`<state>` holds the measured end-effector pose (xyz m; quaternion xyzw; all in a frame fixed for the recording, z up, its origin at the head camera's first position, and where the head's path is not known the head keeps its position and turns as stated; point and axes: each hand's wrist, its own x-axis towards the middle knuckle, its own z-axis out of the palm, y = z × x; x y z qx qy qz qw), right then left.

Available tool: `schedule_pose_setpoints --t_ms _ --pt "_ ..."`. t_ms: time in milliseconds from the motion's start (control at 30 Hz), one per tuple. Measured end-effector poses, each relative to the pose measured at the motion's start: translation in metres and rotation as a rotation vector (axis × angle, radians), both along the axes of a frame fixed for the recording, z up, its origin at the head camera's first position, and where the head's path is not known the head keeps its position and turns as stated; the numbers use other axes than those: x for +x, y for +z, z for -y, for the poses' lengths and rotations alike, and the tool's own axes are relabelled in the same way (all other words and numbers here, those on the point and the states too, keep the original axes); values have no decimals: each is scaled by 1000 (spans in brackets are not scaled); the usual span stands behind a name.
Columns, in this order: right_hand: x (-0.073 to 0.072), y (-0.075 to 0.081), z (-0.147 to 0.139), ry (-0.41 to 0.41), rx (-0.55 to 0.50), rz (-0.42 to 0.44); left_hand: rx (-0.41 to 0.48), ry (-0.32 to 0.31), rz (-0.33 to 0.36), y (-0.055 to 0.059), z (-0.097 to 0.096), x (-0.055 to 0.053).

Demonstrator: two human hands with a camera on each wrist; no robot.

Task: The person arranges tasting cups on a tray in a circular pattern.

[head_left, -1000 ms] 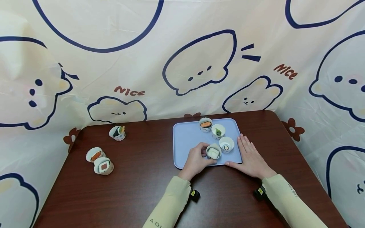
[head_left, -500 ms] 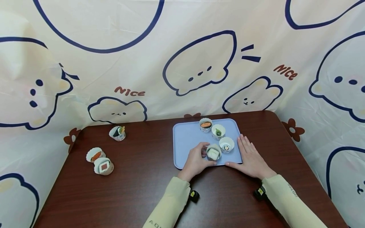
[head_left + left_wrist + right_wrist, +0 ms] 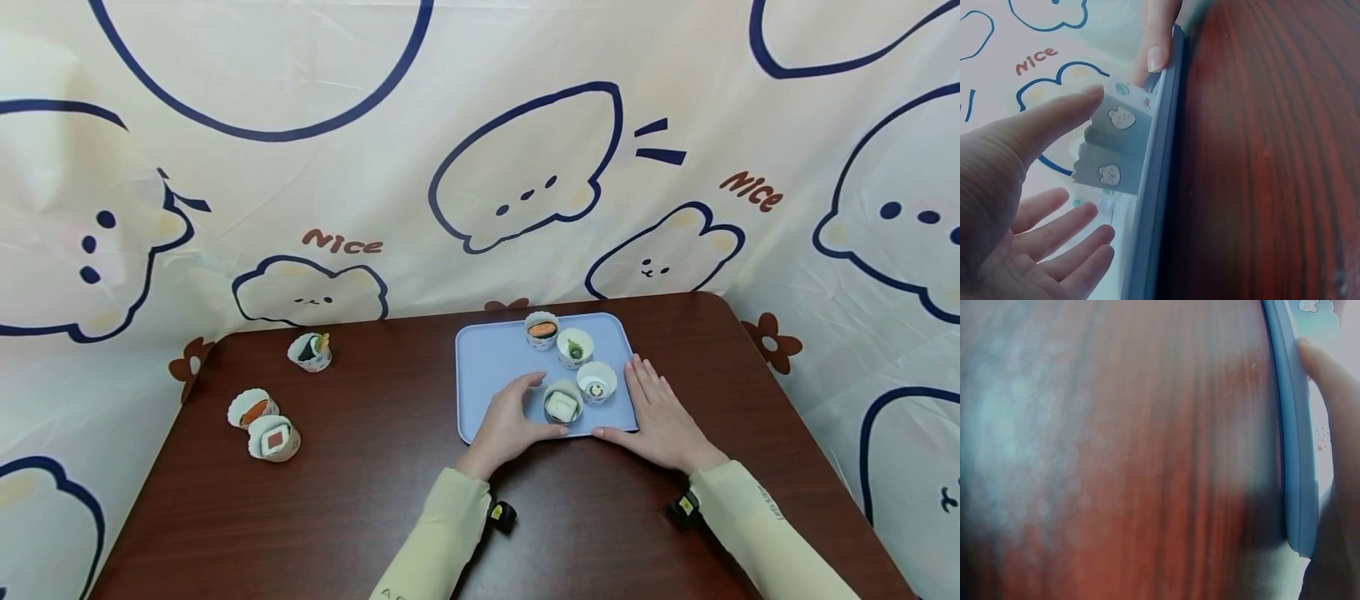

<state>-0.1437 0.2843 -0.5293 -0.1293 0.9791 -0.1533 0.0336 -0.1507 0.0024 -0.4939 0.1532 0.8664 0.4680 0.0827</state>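
On the blue tray stand several paper cups with sushi pieces in them. My left hand is spread beside the nearest cup, which holds a white piece; its fingers are apart from the cup's side, with the thumb near the front rim. In the left wrist view that cup shows printed bear faces, and the left hand has its fingers extended. My right hand lies flat along the tray's right edge, its thumb at the front corner. The right wrist view shows that thumb at the tray rim.
Also on the tray are a cup with an orange-topped piece, one with a green-topped piece and one with a small roll. Three more cups stand at the table's left, among them one with a pink-centred piece. Patterned cloth surrounds the table.
My left hand has loosened from the nearest cup and drawn slightly left, its fingers spreading. The cup stays in place on the tray. My right hand has not moved.
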Motion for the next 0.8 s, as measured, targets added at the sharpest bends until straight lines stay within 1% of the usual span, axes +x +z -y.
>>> schedule_pose_setpoints --t_ms 167,500,600,800 --pt "0 0 1 -1 0 9 -11 -4 -4 2 6 0" --pt "0 0 1 -4 -2 12 -2 12 -57 6 19 -2" --pt "0 0 1 -3 -4 10 2 26 -52 8 24 -2" --pt "-1 -1 0 -5 4 13 3 52 -30 8 34 -4"
